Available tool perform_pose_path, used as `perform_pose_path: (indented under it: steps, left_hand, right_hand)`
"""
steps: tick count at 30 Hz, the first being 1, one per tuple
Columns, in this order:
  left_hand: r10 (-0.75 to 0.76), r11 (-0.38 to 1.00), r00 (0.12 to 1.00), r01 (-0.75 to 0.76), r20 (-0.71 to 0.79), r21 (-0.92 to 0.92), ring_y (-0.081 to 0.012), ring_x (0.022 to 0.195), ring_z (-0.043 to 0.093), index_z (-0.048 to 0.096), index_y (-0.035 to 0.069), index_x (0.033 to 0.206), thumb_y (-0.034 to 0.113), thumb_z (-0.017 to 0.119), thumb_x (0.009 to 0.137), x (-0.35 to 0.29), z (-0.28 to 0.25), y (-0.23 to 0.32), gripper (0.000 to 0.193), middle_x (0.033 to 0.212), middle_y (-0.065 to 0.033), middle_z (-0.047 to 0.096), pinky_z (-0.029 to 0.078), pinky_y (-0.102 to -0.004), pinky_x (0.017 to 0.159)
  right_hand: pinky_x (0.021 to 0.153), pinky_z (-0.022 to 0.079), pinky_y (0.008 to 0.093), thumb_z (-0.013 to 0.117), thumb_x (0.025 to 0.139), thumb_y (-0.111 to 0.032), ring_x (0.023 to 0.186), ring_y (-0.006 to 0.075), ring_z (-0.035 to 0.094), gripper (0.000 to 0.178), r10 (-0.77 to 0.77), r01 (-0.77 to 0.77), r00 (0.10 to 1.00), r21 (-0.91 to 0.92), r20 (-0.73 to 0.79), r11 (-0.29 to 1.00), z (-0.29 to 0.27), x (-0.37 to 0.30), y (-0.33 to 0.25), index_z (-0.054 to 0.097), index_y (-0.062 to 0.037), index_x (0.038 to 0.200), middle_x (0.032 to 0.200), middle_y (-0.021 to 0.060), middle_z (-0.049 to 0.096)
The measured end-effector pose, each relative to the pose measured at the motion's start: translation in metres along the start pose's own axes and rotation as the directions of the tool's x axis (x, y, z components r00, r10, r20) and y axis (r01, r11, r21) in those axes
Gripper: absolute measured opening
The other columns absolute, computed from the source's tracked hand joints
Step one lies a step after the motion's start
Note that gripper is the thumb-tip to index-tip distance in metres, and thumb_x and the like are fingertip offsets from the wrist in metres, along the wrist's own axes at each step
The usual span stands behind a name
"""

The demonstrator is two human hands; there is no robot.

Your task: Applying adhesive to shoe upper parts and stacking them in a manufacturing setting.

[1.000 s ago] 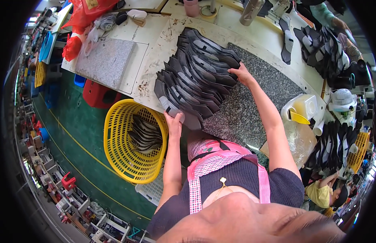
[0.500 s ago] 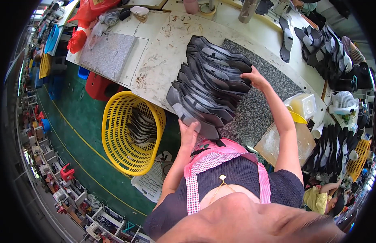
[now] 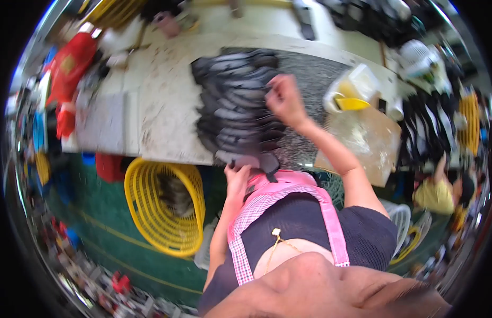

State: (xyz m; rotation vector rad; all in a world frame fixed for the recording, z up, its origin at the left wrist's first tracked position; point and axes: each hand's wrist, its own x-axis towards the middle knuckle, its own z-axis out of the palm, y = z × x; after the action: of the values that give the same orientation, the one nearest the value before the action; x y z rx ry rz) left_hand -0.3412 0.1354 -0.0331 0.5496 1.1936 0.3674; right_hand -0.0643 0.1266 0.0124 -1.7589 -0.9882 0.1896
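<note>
A row of black and grey shoe-upper pieces (image 3: 238, 106) lies overlapped on the table, running from the far side toward me. At its near end my left hand (image 3: 237, 180) is closed on the edge of the closest shoe upper (image 3: 240, 158), which hangs just over the table's front edge. My right hand (image 3: 286, 102) hovers at the right side of the row, fingers curled together and blurred by motion. Whatever is between those fingers is too smeared to make out.
A dark granite slab (image 3: 315, 79) lies under the row's right side. Below the table's front edge stands a yellow basket (image 3: 137, 206) with more pieces inside. A brown board (image 3: 362, 140) and a clear tub (image 3: 357, 85) are at the right; a grey slab (image 3: 101, 123) and red bags (image 3: 71, 63) at the left.
The view has turned, so the row appears straighter and further left. My right hand has come off the pieces' right ends and its fingers have curled. My left hand stays at the near end.
</note>
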Motion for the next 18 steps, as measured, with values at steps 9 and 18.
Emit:
perform_pose_path:
  steps: [9, 18]
  left_hand:
    - [-0.333, 0.869, 0.939, 0.342, 0.088, -0.358, -0.0288, 0.098, 0.058, 0.056, -0.012, 0.087, -0.011, 0.055, 0.079, 0.028, -0.024, -0.009, 0.008, 0.101, -0.0192, 0.058, 0.048, -0.0354, 0.096]
    - [-0.398, 0.789, 0.893, 0.449, 0.208, -0.42, -0.035, 0.12, 0.041, 0.041, -0.011, 0.118, -0.01, 0.049, 0.077, 0.006, 0.006, 0.016, 0.041, 0.123, -0.0235, 0.046, 0.041, -0.0406, 0.103]
  right_hand:
    - [0.057, 0.047, 0.0335, 0.063, 0.076, -0.007, 0.061, 0.0231, 0.058, 0.011, -0.111, 0.108, 0.991, -0.041, -0.079, 0.993, -0.094, -0.122, -0.014, 0.059, -0.0066, 0.086, 0.07, 0.0072, 0.057]
    - [0.059, 0.045, 0.0252, 0.054, 0.088, -0.015, 0.064, 0.0122, 0.058, 0.015, 0.149, -0.308, 0.777, -0.163, -0.611, 0.938, -0.287, -0.026, 0.098, 0.061, -0.0046, 0.096, 0.067, 0.0046, 0.059]
